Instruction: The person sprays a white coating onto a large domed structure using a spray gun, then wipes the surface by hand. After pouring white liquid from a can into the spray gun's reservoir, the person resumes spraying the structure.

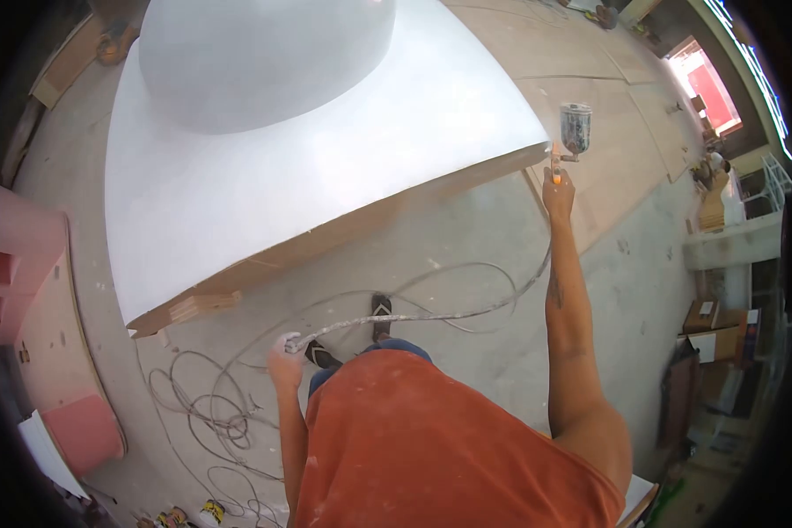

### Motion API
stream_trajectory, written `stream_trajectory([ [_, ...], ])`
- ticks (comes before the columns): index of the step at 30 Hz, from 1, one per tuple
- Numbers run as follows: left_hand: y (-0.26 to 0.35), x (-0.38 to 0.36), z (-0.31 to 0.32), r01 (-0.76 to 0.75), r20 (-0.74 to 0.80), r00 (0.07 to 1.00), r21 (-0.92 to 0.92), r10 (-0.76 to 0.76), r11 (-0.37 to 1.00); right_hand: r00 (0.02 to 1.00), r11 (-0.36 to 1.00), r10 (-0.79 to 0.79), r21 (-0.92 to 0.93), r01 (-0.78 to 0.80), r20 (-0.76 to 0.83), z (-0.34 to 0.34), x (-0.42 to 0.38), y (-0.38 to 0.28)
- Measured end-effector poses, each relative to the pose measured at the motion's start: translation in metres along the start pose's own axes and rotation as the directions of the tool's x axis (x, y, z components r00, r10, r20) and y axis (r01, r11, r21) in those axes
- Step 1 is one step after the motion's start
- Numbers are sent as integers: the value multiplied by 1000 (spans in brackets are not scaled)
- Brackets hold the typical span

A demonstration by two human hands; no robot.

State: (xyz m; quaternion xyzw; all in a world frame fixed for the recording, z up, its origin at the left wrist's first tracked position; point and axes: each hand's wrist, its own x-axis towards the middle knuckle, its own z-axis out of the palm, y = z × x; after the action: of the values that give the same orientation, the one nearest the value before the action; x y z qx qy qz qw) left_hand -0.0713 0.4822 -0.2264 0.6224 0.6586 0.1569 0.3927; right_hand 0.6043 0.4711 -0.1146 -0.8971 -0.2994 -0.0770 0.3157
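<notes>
My right hand (558, 192) is stretched far forward and closed round the handle of a spray gun (556, 163), whose stained metal cup (575, 128) stands upright on top. The gun is beside the right corner of a large white curved piece (264, 194), which has a grey-white dome (268, 62) on it. Low at the left, my left hand (286, 359) is closed round a paint-spattered hose (396, 318). That hose runs across in front of my body and up towards the gun.
Loops of hose (229, 422) lie on the floor by my feet. A pink and wood cabinet (48, 326) stands at the left. Cardboard boxes (713, 343) sit on shelving at the right. Wooden strips (204, 305) show under the white piece's edge.
</notes>
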Motion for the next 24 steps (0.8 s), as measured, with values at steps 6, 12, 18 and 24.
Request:
stream_trajectory([
  [6,-91,-9,-29,6,-182,983,26,-1,1000,878,889,248,264,-374,409,-32,-111,-110],
  [12,-190,-28,-92,223,-241,952,121,-189,967,648,794,96,334,-507,755,-36,-229,-223],
  [18,-259,-66,-126,330,-320,891,-27,-321,944,414,783,-124,345,-518,902,-29,-303,-312],
  [24,-279,-73,-129,265,-363,905,70,-223,962,384,752,-138,349,-559,913,-18,-322,-314],
])
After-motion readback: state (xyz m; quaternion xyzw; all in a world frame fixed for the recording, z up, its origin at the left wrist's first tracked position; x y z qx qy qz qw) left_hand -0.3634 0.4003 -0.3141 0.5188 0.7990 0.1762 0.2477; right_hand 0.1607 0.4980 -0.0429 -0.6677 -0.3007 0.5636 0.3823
